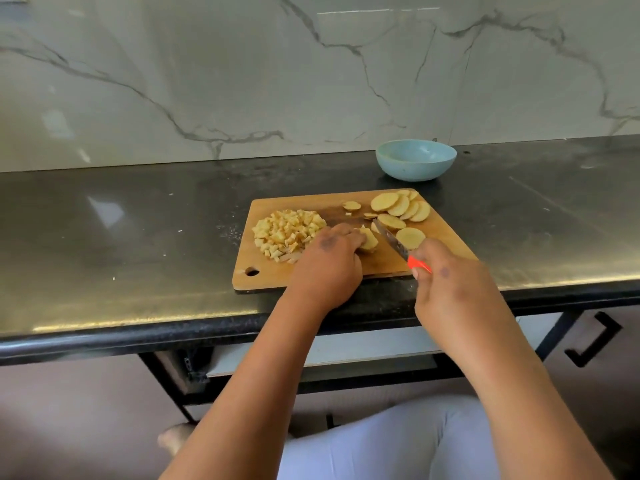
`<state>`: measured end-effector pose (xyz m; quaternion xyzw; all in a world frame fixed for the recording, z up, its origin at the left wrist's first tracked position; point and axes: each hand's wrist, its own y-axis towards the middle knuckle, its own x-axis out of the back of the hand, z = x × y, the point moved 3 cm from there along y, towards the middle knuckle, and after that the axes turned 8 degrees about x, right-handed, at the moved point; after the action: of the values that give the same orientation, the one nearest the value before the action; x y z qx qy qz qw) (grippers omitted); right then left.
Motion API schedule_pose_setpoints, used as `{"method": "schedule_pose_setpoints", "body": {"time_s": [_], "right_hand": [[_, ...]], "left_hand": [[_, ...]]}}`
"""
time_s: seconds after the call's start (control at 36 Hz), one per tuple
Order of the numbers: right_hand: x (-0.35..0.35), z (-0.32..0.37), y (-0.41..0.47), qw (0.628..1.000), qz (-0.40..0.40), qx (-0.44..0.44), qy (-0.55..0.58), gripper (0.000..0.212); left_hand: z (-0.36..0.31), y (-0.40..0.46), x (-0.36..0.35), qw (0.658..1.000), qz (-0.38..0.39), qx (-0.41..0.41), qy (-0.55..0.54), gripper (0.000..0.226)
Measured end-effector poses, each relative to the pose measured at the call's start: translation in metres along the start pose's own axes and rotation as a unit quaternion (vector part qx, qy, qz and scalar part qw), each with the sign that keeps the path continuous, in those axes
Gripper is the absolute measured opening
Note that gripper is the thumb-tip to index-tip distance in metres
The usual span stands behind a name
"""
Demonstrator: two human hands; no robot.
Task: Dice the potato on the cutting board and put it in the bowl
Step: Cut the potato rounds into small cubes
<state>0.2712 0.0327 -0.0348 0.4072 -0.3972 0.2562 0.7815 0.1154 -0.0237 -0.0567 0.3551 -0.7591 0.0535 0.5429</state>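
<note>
A wooden cutting board [270, 271] lies on the black counter. On its left part sits a heap of diced potato [287, 232]. Round potato slices [401, 204] lie fanned along its far right. My left hand [327, 261] holds down a small stack of slices [369, 240] at the board's middle. My right hand [450, 285] grips the orange handle of a knife [393, 242], whose blade points up-left, right beside that stack. A light blue bowl [415, 159] stands behind the board near the wall; no potato shows in the part of its inside that I can see.
The black counter [138, 244] runs wide to the left and right of the board. A marble wall [242, 81] rises behind it. Below the counter's front edge are a metal frame and a cabinet handle [594, 339]. My legs are under the counter.
</note>
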Motion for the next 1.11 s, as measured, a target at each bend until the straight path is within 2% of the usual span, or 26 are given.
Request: {"method": "schedule_pose_setpoints", "body": {"time_s": [0.17,0.31,0.42,0.58,0.67,0.81,0.92,1.11], "right_hand": [[-0.01,0.011,0.001,1.0,0.027,-0.001,-0.003,0.013],[-0.019,0.029,0.017,0.997,0.06,-0.007,-0.056,0.022],[-0.023,0.035,0.031,0.994,0.091,-0.003,-0.068,0.018],[-0.009,0.016,-0.001,0.993,0.114,-0.032,-0.026,0.012],[0.0,0.003,-0.013,0.996,0.091,-0.02,-0.006,0.011],[0.016,-0.003,-0.008,0.999,-0.039,0.022,0.026,0.012],[0.003,0.002,-0.007,0.999,-0.021,0.037,0.028,0.01],[-0.01,0.019,-0.009,0.999,0.031,0.022,-0.023,0.014]], "left_hand": [[0.0,-0.001,-0.002,1.0,-0.008,-0.001,-0.008,0.043],[0.002,0.0,-0.002,1.0,-0.019,-0.009,-0.012,0.041],[0.003,0.0,-0.005,1.0,-0.024,-0.015,-0.003,0.036],[0.001,0.0,-0.001,1.0,-0.009,-0.002,0.01,0.044],[0.001,0.0,0.001,1.0,0.001,-0.005,0.008,0.044],[0.002,-0.006,0.003,1.0,-0.016,-0.011,-0.018,0.047],[0.003,-0.011,0.007,0.996,-0.085,-0.014,-0.032,0.036],[0.003,-0.009,0.006,0.995,-0.098,-0.005,-0.033,0.034]]}}
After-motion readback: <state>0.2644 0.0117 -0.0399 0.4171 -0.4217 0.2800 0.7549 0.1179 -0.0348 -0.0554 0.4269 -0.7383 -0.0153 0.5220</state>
